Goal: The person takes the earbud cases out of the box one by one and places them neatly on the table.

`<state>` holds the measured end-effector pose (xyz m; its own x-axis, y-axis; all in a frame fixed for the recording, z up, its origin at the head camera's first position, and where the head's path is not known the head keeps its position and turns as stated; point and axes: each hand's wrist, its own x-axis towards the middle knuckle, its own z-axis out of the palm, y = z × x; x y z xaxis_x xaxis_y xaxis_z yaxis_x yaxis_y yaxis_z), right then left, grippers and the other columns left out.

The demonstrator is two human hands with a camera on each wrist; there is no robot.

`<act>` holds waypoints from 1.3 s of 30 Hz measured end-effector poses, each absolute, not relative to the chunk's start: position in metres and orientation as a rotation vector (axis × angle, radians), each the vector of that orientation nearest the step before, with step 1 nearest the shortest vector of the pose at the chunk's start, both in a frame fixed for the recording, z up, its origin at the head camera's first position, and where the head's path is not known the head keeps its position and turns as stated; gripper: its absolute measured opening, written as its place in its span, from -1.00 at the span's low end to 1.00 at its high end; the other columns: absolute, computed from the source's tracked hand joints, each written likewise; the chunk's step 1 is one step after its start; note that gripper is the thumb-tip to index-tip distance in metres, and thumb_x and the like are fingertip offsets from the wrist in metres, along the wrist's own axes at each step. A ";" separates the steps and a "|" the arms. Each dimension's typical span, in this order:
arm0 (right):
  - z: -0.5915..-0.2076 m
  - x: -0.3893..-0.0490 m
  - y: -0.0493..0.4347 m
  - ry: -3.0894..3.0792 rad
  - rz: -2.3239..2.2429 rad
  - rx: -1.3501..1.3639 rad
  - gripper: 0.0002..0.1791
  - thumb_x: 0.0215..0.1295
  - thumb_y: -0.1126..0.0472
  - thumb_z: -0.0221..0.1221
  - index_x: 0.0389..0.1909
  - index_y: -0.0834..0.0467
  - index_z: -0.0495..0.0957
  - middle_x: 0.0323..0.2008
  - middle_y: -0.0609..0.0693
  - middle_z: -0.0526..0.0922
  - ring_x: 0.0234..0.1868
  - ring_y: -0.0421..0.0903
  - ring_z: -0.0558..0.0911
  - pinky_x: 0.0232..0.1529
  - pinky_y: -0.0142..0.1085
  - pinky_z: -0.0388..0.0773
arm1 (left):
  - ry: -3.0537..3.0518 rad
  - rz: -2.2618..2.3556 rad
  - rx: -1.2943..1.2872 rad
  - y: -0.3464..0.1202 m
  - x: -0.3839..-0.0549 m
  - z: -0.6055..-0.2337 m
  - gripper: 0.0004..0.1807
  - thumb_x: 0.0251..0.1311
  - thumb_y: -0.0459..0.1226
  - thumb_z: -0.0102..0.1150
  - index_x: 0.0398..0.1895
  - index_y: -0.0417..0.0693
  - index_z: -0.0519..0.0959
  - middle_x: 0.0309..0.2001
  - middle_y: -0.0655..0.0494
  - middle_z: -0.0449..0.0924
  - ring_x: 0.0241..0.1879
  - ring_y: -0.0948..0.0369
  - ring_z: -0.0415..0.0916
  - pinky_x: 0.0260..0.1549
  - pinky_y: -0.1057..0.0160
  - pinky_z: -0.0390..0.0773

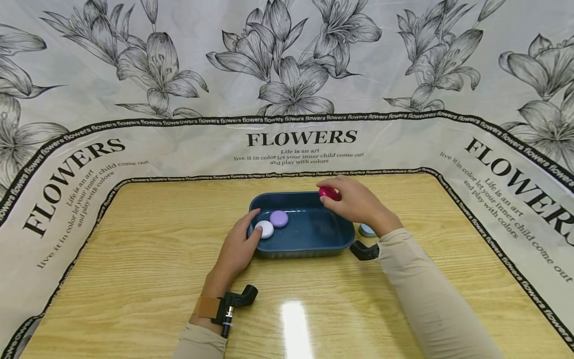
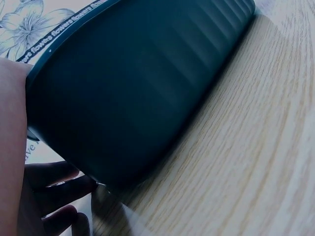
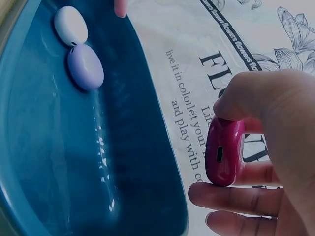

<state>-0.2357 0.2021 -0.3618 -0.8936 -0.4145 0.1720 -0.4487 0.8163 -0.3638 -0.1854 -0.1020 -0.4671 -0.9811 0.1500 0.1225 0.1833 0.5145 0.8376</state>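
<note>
My right hand (image 1: 356,199) pinches a magenta earbud charging case (image 1: 329,193) over the far right corner of a dark blue plastic bin (image 1: 314,232). In the right wrist view, a small port shows on the side of the magenta case (image 3: 225,152), held between thumb and fingers. My left hand (image 1: 237,244) grips the bin's left end, thumb over the rim and fingers along the outside. Inside the bin, on the left, a white case (image 1: 265,229) and a purple case (image 1: 279,219) lie side by side, the white one close to my left thumb.
A light blue round object (image 1: 366,230) sits on the wooden table (image 1: 157,259) right of the bin, partly hidden by my right wrist. Behind the table hangs a flower-printed cloth (image 1: 300,144). Black camera mounts (image 1: 242,297) stick out from both wrists.
</note>
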 end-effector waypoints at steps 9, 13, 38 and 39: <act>-0.358 -0.235 0.215 -2.916 0.632 0.635 -0.51 0.38 0.04 0.22 0.29 0.07 0.54 0.06 0.12 0.58 -0.10 0.05 0.60 -0.13 -0.03 0.62 | -2.704 -1.501 -0.292 -0.102 -0.186 -0.466 -0.46 0.48 -0.02 -0.06 0.49 0.25 0.30 0.46 0.13 0.27 0.46 0.13 0.15 0.42 -0.01 0.17; -0.358 -0.235 0.221 -2.919 0.648 0.616 -0.50 0.39 0.04 0.20 0.31 0.07 0.52 0.03 0.13 0.57 -0.14 0.05 0.62 -0.16 -0.04 0.63 | -2.708 -1.502 -0.289 -0.103 -0.186 -0.466 -0.45 0.47 -0.02 -0.06 0.50 0.23 0.30 0.46 0.13 0.26 0.47 0.13 0.15 0.42 -0.01 0.16; -0.368 -0.232 0.261 -2.893 0.689 0.570 -0.53 0.43 0.14 0.14 0.30 0.18 0.50 0.07 0.20 0.58 -0.14 0.11 0.63 -0.07 0.03 0.57 | -2.716 -1.502 -0.284 -0.103 -0.186 -0.466 -0.45 0.47 -0.01 -0.06 0.50 0.25 0.29 0.46 0.13 0.26 0.47 0.13 0.14 0.42 -0.01 0.16; -0.368 -0.232 0.263 -2.898 0.692 0.558 -0.52 0.43 0.14 0.14 0.31 0.19 0.49 0.09 0.21 0.57 -0.13 0.13 0.63 -0.07 0.04 0.56 | -2.716 -1.505 -0.282 -0.103 -0.186 -0.466 -0.45 0.48 -0.01 -0.06 0.50 0.25 0.29 0.46 0.13 0.26 0.47 0.13 0.14 0.42 -0.01 0.16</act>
